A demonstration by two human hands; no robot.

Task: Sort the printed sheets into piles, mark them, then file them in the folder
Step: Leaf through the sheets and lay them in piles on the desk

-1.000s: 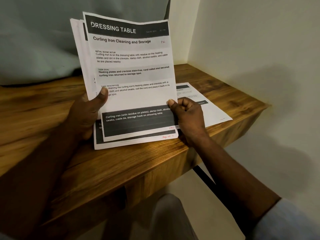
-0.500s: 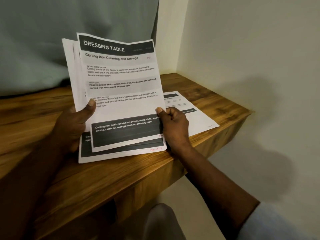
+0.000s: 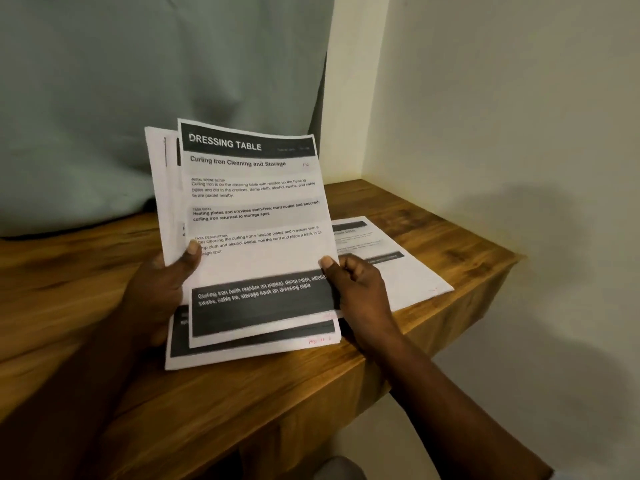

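A stack of printed sheets (image 3: pixel 252 216) is held over a wooden table (image 3: pixel 86 306), left hand (image 3: pixel 162 289) gripping its left edge, right hand (image 3: pixel 356 289) its right. Another sheet (image 3: pixel 405 282) lies flat on the table behind the right hand.

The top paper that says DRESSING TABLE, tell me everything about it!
The top sheet is white printed paper with a dark header, grey text blocks and a dark band low down. It stands tilted up in front of other sheets, above the wooden table. The thumb of the left hand presses its left edge; the right hand pinches its right edge.
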